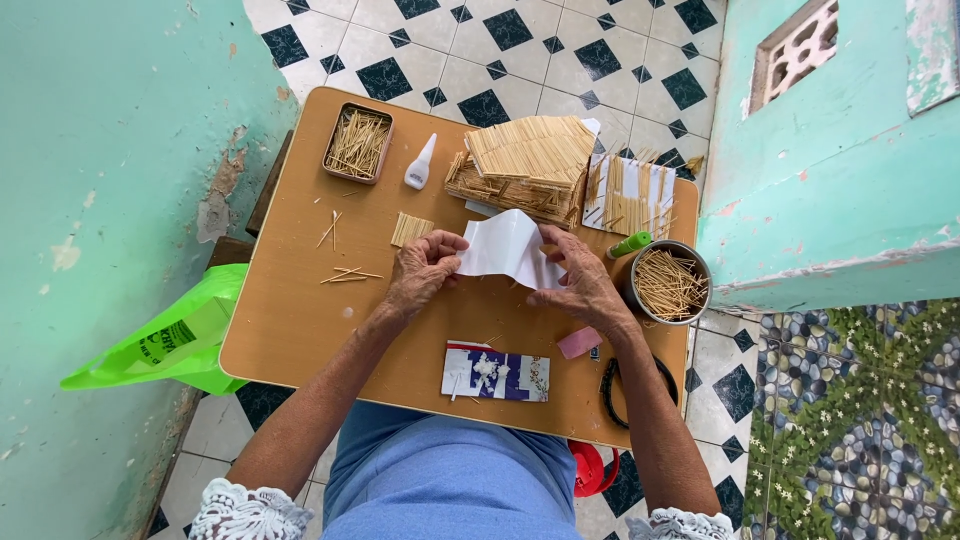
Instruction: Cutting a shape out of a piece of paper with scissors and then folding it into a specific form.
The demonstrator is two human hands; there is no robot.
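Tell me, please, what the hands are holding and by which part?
Both hold a white paper sheet: left hand at its left edge, right hand at its right edge.

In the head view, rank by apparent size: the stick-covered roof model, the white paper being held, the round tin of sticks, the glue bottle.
1. stick-covered roof model
2. white paper, held by left hand and right hand
3. round tin
4. glue bottle

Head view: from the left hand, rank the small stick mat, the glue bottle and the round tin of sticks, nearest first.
From the left hand:
1. Small stick mat, just beyond the hand.
2. Glue bottle, farther up the table.
3. Round tin of sticks, across at the right edge.
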